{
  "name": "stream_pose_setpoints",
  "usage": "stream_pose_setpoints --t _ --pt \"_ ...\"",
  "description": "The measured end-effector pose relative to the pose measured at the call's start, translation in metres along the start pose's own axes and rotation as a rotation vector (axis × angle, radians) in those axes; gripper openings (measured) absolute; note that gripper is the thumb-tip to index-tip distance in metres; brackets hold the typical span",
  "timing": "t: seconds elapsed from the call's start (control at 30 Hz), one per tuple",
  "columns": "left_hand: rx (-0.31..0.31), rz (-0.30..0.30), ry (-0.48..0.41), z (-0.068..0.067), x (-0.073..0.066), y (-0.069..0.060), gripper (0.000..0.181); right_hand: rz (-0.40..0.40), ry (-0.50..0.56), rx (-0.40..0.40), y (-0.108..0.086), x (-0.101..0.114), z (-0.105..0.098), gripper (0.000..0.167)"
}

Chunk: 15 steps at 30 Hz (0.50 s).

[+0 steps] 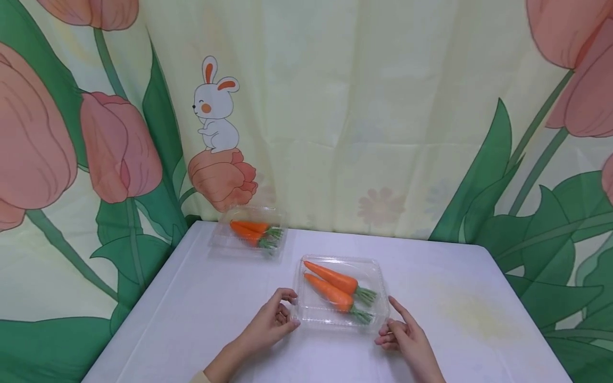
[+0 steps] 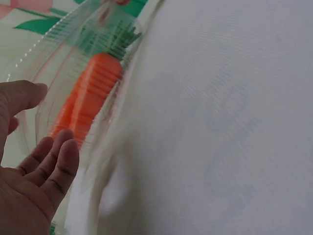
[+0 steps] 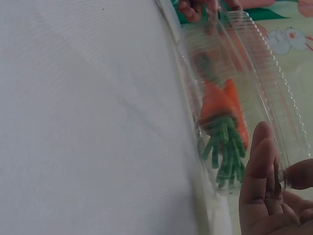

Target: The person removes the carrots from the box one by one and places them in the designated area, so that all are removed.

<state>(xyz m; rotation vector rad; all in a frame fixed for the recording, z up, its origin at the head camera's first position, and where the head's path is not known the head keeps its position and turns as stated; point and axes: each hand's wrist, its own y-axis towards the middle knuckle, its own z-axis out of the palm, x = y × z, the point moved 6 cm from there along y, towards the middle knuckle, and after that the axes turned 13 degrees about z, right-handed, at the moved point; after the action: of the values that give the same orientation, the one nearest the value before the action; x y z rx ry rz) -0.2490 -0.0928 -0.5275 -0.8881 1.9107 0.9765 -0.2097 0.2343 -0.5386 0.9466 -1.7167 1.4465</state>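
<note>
A clear plastic clamshell box point(image 1: 337, 314) lies on the white table with two orange carrots point(image 1: 330, 291) inside, green stems toward the right. Its lid appears to be down over them. At the box's left side is my left hand point(image 1: 270, 322), thumb and fingers spread apart near the edge; in the left wrist view a gap shows between the fingertips point(image 2: 68, 152) and the box. My right hand point(image 1: 404, 338) is at the lower right corner, forefinger extended along the side. The right wrist view puts its thumb point(image 3: 299, 174) close to the rim; firm contact is unclear.
Another clear box point(image 1: 220, 239) with orange carrots point(image 1: 249, 232) stands at the table's back left corner. Behind the white table point(image 1: 431, 287) hangs a curtain point(image 1: 335, 133) printed with tulips and a rabbit.
</note>
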Motion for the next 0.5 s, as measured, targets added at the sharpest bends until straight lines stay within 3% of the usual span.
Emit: stream_pose_setpoints --t 0.17,0.4,0.5 --pt "-0.027 0.082 0.115 -0.0012 -0.0022 -0.0025 0.039 -0.076 -0.030 0.002 -0.0073 0.0004 0.0028 0.076" --pt "-0.077 0.137 0.131 -0.0012 -0.0017 -0.0028 0.036 -0.168 -0.049 -0.063 -0.0099 -0.0016 0.0052 0.087" --pt "-0.097 0.213 0.147 -0.0018 -0.0051 -0.0029 0.036 -0.203 -0.040 -0.079 -0.0099 -0.0039 0.0069 0.086"
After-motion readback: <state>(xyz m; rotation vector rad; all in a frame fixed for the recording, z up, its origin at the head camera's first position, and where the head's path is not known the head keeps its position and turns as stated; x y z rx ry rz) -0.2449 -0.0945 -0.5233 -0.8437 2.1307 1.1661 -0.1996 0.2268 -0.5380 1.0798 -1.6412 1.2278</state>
